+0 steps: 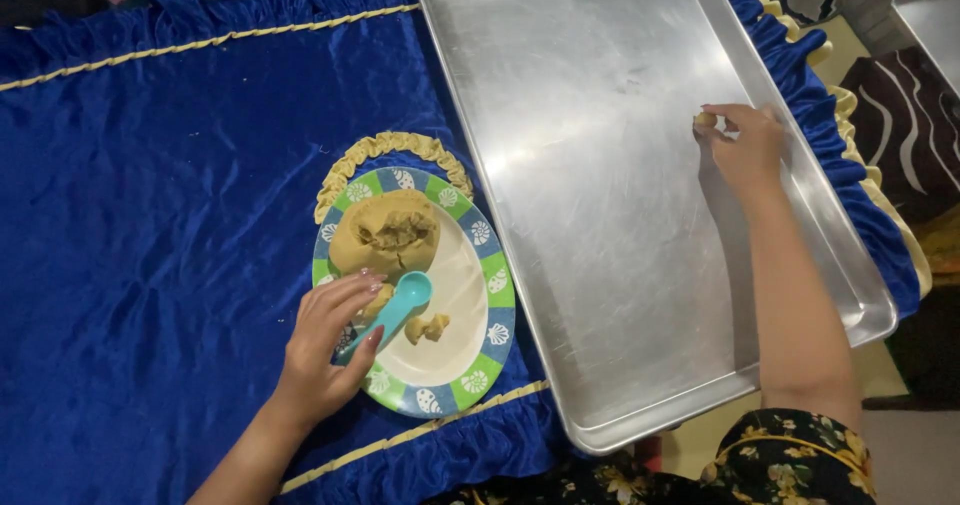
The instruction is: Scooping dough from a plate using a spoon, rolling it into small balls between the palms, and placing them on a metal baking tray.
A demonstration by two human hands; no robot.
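Observation:
My left hand (325, 350) grips the handle of a turquoise plastic spoon (405, 297) over a paper plate (490, 335) with a green and blue patterned rim. On the plate sits a tan lump of dough (385, 235), gouged on top, and a small torn-off piece of dough (427, 327) lies beside the spoon's bowl. My right hand (748, 150) reaches over a large silver baking tray (600, 265) and pinches a small ball of dough (704, 120) at the fingertips, just above the tray's surface.
A blue velvet cloth (150, 215) with yellow frilled trim covers the table. A second metal tray (935, 20) shows at the top right corner. A dark patterned cushion (900, 115) lies beyond the table's right edge.

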